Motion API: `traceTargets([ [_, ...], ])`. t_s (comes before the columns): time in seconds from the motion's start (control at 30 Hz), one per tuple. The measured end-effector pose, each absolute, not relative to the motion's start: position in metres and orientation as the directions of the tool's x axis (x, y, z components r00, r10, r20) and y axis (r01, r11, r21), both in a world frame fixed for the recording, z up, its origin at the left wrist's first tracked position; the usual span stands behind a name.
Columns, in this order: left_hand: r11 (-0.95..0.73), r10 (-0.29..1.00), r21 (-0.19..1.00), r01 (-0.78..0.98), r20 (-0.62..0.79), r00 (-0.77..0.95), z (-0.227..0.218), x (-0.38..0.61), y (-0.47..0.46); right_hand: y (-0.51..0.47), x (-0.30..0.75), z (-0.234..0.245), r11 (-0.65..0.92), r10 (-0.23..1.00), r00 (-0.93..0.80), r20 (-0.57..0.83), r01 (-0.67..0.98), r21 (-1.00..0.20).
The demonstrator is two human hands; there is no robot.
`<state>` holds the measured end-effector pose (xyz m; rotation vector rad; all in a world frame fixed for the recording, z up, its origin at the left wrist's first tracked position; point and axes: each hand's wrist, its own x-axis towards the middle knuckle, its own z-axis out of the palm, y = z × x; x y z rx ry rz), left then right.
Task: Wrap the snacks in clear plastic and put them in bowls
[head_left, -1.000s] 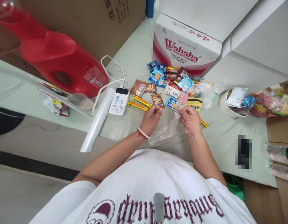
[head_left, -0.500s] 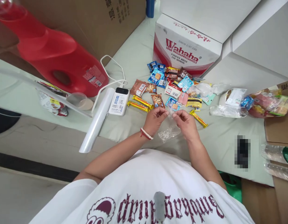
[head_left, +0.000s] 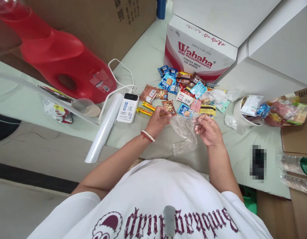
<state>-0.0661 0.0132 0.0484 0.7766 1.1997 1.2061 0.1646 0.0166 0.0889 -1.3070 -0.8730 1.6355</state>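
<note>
A clear plastic bag (head_left: 184, 132) is stretched between my two hands, just above the cloth in front of me. My left hand (head_left: 158, 121), with a white and red bracelet at the wrist, pinches the bag's left edge. On the other side my right hand (head_left: 208, 129) grips its upper right edge with closed fingers. Beyond the hands lies a loose pile of wrapped snacks: a brown cookie packet (head_left: 169, 107), a blue packet (head_left: 184, 110), a yellow packet (head_left: 207, 109) and several others. Yellow snack bars (head_left: 145, 110) are partly behind my left hand.
Left are a white power bank (head_left: 128, 108) with a cable, a plastic roll (head_left: 103, 129) and a red jug (head_left: 69, 63). A Wahaba carton (head_left: 198, 49) stands behind the snacks. Right are a white tub (head_left: 239, 113), a filled snack bag (head_left: 287, 113) and plastic bottles (head_left: 294, 162).
My hands have moved apart, the left one leftward and the right one rightward. The clear bag between them has spread wider. My right hand now covers the yellow bar at the right.
</note>
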Motion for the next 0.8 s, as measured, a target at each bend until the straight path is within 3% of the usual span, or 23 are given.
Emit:
traceTargets([
  [0.07,0.112,0.939,0.991,-0.067,-0.128,-0.320,0.051,-0.060,0.009,0.013,0.155,0.087,-0.347,0.937,-0.041,-0.347,-0.218,-0.912],
  [0.13,0.087,0.961,0.996,-0.008,-0.086,-0.262,0.056,-0.050,0.001,0.008,0.144,0.087,-0.283,0.957,-0.008,-0.288,-0.221,-0.933],
  [0.23,0.215,0.977,0.958,-0.191,-0.210,0.047,0.063,-0.030,-0.010,-0.003,0.129,0.088,-0.211,0.977,-0.061,-0.203,-0.167,-0.963],
  [0.3,0.298,0.954,0.888,-0.349,-0.286,0.088,0.063,-0.019,-0.012,-0.009,0.125,0.091,-0.179,0.980,-0.103,-0.168,-0.109,-0.978],
  [0.4,0.327,0.910,0.762,-0.559,-0.413,-0.030,0.056,-0.017,-0.006,-0.011,0.132,0.098,-0.162,0.986,-0.044,-0.159,-0.103,-0.981],
  [0.5,0.328,0.840,0.705,-0.629,-0.522,-0.148,0.047,-0.030,0.000,0.000,0.157,0.103,-0.233,0.971,0.006,-0.238,-0.180,-0.956],
  [0.67,0.334,0.810,0.758,-0.560,-0.534,-0.241,0.035,-0.055,0.009,0.036,0.202,0.089,-0.239,0.955,0.111,-0.274,-0.257,-0.936],
  [0.8,0.255,0.810,0.812,-0.525,-0.475,-0.343,0.028,-0.054,0.014,0.032,0.201,0.066,-0.249,0.927,0.236,-0.293,-0.201,-0.948],
])
